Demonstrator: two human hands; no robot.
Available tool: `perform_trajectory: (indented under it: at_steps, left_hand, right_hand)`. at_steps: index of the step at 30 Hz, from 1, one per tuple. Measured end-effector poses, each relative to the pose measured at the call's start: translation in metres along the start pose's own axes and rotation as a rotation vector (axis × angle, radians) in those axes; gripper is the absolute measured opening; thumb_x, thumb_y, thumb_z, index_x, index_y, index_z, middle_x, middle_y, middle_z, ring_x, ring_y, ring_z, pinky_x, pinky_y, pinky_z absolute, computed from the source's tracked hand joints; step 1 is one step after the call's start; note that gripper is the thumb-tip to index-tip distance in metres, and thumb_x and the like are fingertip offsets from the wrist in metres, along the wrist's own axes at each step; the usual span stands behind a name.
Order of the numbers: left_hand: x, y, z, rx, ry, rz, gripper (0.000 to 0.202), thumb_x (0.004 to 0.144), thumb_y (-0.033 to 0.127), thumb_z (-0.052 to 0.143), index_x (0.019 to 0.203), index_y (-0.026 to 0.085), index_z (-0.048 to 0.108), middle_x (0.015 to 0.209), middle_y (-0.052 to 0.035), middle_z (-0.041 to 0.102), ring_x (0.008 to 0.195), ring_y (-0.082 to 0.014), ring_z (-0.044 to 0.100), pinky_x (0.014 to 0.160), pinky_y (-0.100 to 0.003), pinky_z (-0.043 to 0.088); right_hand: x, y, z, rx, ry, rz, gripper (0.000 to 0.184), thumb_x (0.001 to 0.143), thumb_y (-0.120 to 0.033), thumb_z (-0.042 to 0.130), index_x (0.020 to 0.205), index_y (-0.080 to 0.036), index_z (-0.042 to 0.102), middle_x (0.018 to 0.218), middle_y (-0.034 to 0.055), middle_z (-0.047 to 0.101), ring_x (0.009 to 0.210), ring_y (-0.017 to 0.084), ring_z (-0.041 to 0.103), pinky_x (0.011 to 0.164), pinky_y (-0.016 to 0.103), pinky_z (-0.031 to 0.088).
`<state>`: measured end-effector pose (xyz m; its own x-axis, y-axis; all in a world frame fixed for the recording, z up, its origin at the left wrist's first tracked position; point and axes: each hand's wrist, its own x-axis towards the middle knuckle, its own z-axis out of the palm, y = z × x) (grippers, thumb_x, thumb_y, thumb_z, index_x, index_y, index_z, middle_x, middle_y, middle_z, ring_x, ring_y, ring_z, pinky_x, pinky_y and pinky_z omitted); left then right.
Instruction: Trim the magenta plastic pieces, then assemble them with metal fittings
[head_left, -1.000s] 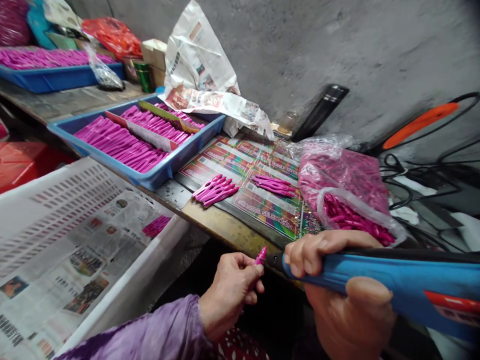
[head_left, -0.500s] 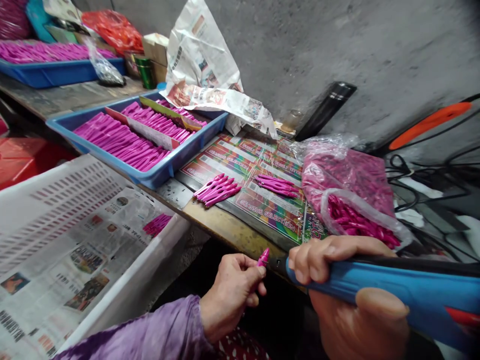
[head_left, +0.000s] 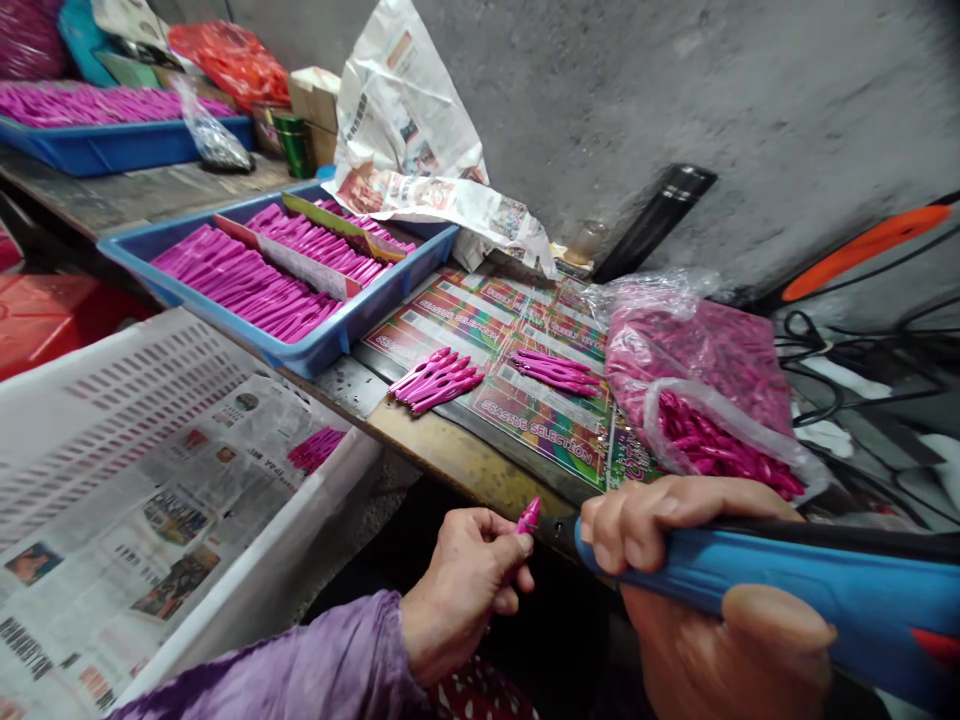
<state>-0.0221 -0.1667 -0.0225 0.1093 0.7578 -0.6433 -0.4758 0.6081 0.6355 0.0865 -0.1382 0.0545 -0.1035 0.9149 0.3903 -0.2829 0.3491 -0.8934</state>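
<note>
While the left hand (head_left: 461,590) is pinching a magenta plastic piece (head_left: 529,516) beside a blue-handled tool (head_left: 780,580) clamped in the right hand (head_left: 675,630), a blue plastic tray (head_left: 322,345) is holding packed rows and a clear plastic bag (head_left: 720,450) is holding more.

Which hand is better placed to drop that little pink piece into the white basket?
Left, probably: the left hand already pinches the pink piece and sits next to the white basket, while the right hand is wrapped around the blue tool.

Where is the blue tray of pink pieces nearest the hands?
The blue tray sits left of centre in the head view, between the white crate and the Seaside Selection sheet.
</note>
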Motion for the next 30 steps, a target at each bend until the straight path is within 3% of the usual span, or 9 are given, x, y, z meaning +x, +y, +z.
perform_trajectory:
  at_steps: [20,30]
  left_hand:
    - [0.0005,0.0013,-0.0006,-0.007,-0.001,-0.006,0.012,0.074,0.018,0.066,0.072,0.014,0.055,0.049,0.0017,0.054,0.039,-0.0041,0.037,0.039,-0.017,0.021]
    - [-0.0036,0.0025,0.0017,0.019,0.022,-0.005,0.015,0.075,0.019,0.067,0.070,0.014,0.054,0.047,0.0022,0.053,0.038,-0.0042,0.037,0.040,-0.017,0.023]
  right_hand:
    - [-0.0020,-0.0013,-0.0011,-0.019,0.001,-0.004,0.035,0.084,-0.054,0.077,0.088,-0.023,0.062,0.063,-0.0049,0.054,0.053,0.014,0.050,0.054,0.030,0.044]
    - [0.0019,0.0055,0.0027,0.001,-0.065,-0.004,0.022,0.087,-0.042,0.075,0.090,-0.024,0.063,0.062,-0.0049,0.056,0.053,0.014,0.052,0.053,0.031,0.044]
